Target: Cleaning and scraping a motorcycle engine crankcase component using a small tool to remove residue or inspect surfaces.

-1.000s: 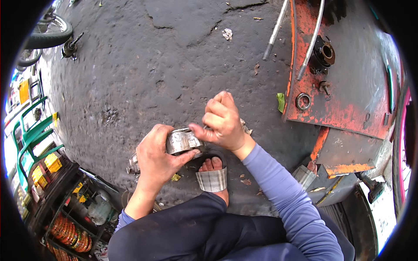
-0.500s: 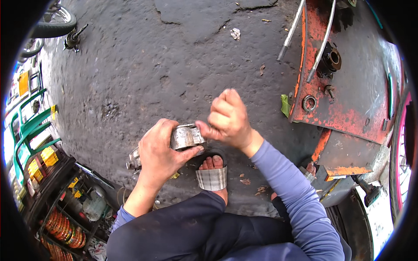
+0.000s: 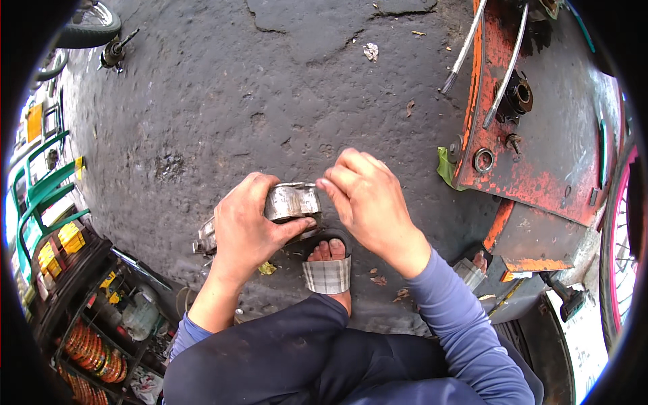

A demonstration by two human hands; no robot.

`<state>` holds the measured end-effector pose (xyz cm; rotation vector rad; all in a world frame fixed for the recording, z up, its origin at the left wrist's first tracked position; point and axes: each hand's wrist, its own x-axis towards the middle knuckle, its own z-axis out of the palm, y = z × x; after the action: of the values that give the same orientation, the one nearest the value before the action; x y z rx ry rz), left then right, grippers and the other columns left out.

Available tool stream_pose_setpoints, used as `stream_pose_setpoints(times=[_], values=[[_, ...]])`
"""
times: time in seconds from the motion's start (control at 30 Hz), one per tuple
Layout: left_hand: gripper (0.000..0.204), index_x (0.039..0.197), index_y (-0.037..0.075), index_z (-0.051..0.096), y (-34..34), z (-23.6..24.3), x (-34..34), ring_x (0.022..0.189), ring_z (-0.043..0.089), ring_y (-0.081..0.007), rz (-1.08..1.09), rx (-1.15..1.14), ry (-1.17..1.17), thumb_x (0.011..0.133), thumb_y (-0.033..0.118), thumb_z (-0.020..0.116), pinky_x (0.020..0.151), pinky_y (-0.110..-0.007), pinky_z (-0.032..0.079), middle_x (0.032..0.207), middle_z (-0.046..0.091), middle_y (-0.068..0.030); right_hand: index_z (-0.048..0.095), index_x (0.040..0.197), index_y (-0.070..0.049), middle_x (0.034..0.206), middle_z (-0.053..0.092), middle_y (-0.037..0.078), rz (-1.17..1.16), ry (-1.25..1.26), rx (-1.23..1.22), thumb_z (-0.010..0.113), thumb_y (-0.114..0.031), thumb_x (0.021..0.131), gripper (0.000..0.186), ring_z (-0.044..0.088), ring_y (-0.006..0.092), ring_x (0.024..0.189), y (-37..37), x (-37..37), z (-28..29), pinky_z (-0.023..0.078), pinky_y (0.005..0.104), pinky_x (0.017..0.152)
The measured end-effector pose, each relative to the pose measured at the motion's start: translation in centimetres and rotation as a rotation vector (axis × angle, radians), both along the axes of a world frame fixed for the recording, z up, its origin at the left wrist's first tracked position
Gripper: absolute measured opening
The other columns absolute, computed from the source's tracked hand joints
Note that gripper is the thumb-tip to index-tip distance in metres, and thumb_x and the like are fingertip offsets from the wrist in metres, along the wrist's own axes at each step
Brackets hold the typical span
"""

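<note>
My left hand (image 3: 244, 233) is wrapped round a worn, silver-grey cast-metal part (image 3: 294, 202). Its rounded, drum-like end shows between thumb and fingers, and a narrower end juts out on the other side of the hand, to the left. Just to the right, my right hand (image 3: 372, 202) has its fingers curled into a pinch, with the tips close to the part's upper right rim. Whatever is between those fingertips, if anything, is too small or hidden to name. Below the part is my foot in a sandal with a checked strap (image 3: 327, 275).
A red, paint-worn metal plate (image 3: 533, 182) on the right bears a metal ring (image 3: 483, 160), a bolt (image 3: 514, 142), a dark round hub (image 3: 520, 96) and bent threaded rods. Lower left stands a rack (image 3: 88, 317) with coiled goods. A green chair (image 3: 44, 192) and a tyre (image 3: 88, 32) are farther left.
My right hand has come down from a raised fist and turned, bringing its fingertips to the part's right rim. My left hand keeps its grip on the part.
</note>
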<state>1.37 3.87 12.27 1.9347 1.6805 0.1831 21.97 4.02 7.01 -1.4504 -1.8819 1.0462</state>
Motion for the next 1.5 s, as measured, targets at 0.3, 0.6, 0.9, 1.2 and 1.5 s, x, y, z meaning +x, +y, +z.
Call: stream_pose_setpoints(times=[0.3, 0.6, 0.9, 1.2, 1.5], values=[[0.064, 0.100, 0.001, 0.068, 0.7, -0.5, -0.5, 0.082, 0.070, -0.0345, -0.014, -0.016, -0.024, 0.053, 0.029, 0.101, 0.074, -0.040, 0.056, 0.090, 0.069, -0.0139, 0.068, 0.089, -0.005, 0.087, 0.063, 0.009, 0.040, -0.026, -0.029, 0.075, -0.018, 0.090, 0.015, 0.067, 0.0327, 0.085, 0.5, 0.2, 1.3, 0.052, 0.0481, 0.075], [0.066, 0.103, 0.001, 0.068, 0.3, -0.7, -0.6, 0.084, 0.071, -0.0347, -0.022, 0.025, -0.030, 0.053, 0.029, 0.100, 0.075, -0.041, 0.056, 0.093, 0.070, -0.0139, 0.061, 0.094, -0.002, 0.087, 0.059, 0.015, 0.027, 0.097, 0.055, 0.073, -0.009, 0.090, 0.014, 0.064, 0.0390, 0.077, -1.2, -1.0, 0.2, 0.054, 0.0465, 0.069], [0.060, 0.103, 0.003, 0.069, 0.0, -0.1, -0.4, 0.087, 0.071, -0.0359, -0.016, 0.005, 0.016, 0.058, 0.031, 0.098, 0.075, -0.044, 0.057, 0.095, 0.070, -0.0115, 0.059, 0.087, -0.005, 0.088, 0.056, 0.011, 0.082, 0.193, 0.255, 0.073, -0.005, 0.081, 0.015, 0.064, 0.0308, 0.079, -0.8, -1.8, -1.3, 0.054, 0.0443, 0.068], [0.057, 0.104, 0.004, 0.069, -0.6, 0.0, -0.2, 0.090, 0.071, -0.0355, 0.004, -0.009, 0.004, 0.060, 0.027, 0.096, 0.076, -0.045, 0.056, 0.097, 0.070, -0.0111, 0.060, 0.087, -0.007, 0.086, 0.058, 0.008, 0.224, 0.074, 0.273, 0.072, -0.010, 0.078, 0.014, 0.066, 0.0290, 0.081, 0.9, -1.0, 0.8, 0.055, 0.0424, 0.070], [0.055, 0.101, 0.002, 0.068, -0.4, -0.2, -0.2, 0.086, 0.071, -0.0348, -0.008, 0.040, -0.009, 0.059, 0.025, 0.095, 0.075, -0.042, 0.056, 0.093, 0.070, -0.0127, 0.062, 0.085, -0.009, 0.083, 0.058, 0.006, 0.233, -0.045, 0.310, 0.072, -0.014, 0.078, 0.013, 0.067, 0.0263, 0.079, 0.7, -1.5, 1.9, 0.056, 0.0408, 0.067]])
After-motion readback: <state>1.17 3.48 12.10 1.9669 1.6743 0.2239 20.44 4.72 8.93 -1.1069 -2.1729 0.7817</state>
